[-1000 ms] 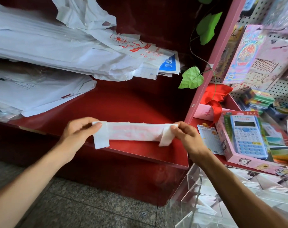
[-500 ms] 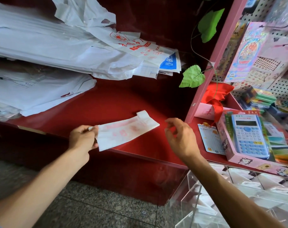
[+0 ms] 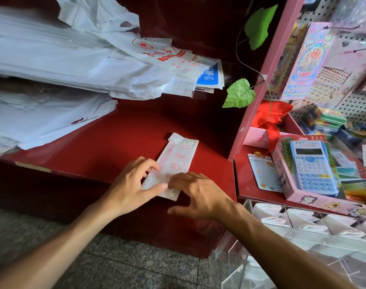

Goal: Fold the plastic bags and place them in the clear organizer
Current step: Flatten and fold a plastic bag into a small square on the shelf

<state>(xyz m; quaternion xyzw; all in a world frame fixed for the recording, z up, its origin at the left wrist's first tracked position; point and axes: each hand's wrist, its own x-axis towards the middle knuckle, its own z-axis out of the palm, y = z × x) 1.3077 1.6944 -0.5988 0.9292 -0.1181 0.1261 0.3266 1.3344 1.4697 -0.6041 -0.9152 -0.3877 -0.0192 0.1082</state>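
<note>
Pressing the near end of a folded bag (image 3: 173, 163) flat on the red counter (image 3: 107, 151), the left hand (image 3: 134, 184) and right hand (image 3: 198, 195) both lie with fingers spread and nearly straight, gripping nothing. The strip stretches away beyond their fingertips, probably pinned so the next fold creases cleanly. Just right of the right wrist sits the clear organizer (image 3: 303, 247), already holding folded bags. Beyond the left hand lies a pile of loose bags (image 3: 63, 65).

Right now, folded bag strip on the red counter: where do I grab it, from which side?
Probably the far end of the folded bag strip: it lies flat, free and uncovered, pointing away. Come from above, thumb under its open right edge. The left hand and right hand press the near end.
</note>
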